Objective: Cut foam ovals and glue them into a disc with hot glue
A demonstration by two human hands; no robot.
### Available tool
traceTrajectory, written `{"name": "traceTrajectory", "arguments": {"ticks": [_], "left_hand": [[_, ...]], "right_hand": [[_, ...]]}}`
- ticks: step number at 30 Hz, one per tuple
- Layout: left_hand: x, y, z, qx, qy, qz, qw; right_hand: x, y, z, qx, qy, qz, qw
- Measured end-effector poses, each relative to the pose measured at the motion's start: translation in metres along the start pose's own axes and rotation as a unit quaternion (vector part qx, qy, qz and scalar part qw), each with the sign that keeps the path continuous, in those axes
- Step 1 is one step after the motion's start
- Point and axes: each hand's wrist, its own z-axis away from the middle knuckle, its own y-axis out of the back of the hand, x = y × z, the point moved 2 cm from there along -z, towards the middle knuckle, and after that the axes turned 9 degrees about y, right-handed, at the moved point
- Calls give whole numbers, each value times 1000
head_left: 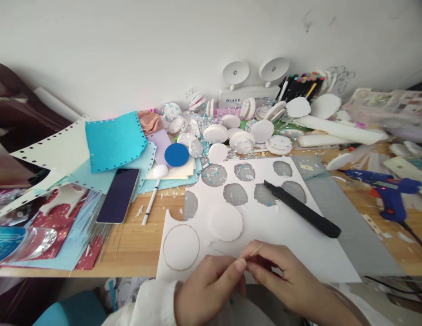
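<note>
My left hand (214,285) and my right hand (282,271) meet at the fingertips over the front edge of a white foam sheet (275,235). Both are pinched closed on a thin tan stick (256,250), whose end pokes out between the right fingers; the rest of it is hidden. Just beyond lies a cut white foam disc (226,222). To its left, a circle outline (181,247) is marked on the sheet. Several rough round holes run across the sheet's far half. A black utility knife (302,208) rests slantwise across the sheet's right side.
A blue glue gun (390,185) lies at right. White foam discs (215,133) crowd the back by a two-headed lamp (253,93). Leftward are a phone (118,195), a white pen (151,201), a blue lid-like disc (177,155), coloured sheets (115,140) and a bottle (23,242).
</note>
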Motion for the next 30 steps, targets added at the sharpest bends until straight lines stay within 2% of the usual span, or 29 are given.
{"name": "traceTrajectory", "arguments": {"ticks": [4, 6, 8, 12, 14, 16, 19, 24, 27, 30], "left_hand": [[3, 1, 5, 47, -54, -25, 997], [1, -3, 7, 55, -75, -21, 995], [-2, -11, 6, 50, -72, 0, 996], [-4, -25, -3, 25, -95, 34, 995], [-3, -26, -7, -1, -104, 50, 993], [-2, -20, -7, -10, -85, 50, 995], [-1, 0, 2, 55, -75, -3, 996], [5, 44, 14, 120, -77, -115, 983], [15, 74, 10, 176, -121, -231, 949], [27, 103, -4, 227, -150, -358, 893]], "right_hand": [[1, 8, 1, 139, 4, -99, 985], [-5, 13, -4, 231, 51, -169, 957], [-16, 16, -14, 301, 110, -259, 911], [-43, 23, -32, 347, 172, -430, 815], [-52, 29, -35, 367, 198, -458, 785], [-55, 39, -34, 393, 221, -450, 771], [-49, 55, -28, 426, 228, -394, 782], [-26, 76, -24, 419, 165, -270, 851], [-10, 91, -24, 422, 109, -206, 876], [5, 110, -22, 457, 92, -129, 875]]}}
